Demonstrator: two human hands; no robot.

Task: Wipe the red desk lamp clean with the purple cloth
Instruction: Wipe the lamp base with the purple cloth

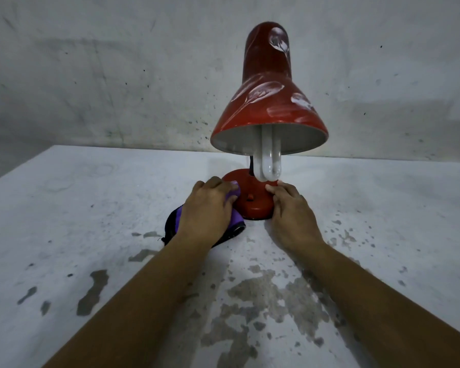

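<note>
Grey, stained wall behind; worn white table [91, 208] with paint flaked off in patches on the near side. Red desk lamp [268, 102] stands upright at mid-table, slightly right of centre, shade tilted toward the camera, white U-shaped bulb [268, 160] hanging below the rim.

Left hand [206, 208]: fingers curled over the purple cloth [234, 192], pressing a bunched part of it against the left edge of the lamp base [252, 203]. Remainder of the cloth trails on the table under and near the wrist; a dark edge or backing shows there.

Right hand [290, 208]: fingers together, tips resting on the right side of the base, apparently steadying it. Holds nothing as far as can be seen.

Progress, judged from surfaces:
- Base: red top looks fairly uniform; wiping appears to be underway here.
- Shade: several pale whitish smears on the cone and on the upper neck, clearly not removed yet.
- Stem behind bulb: mostly hidden, condition cannot be told.

Estimate: early stage. Left to do: the shade and neck, which carry most of the visible dirt.
</note>
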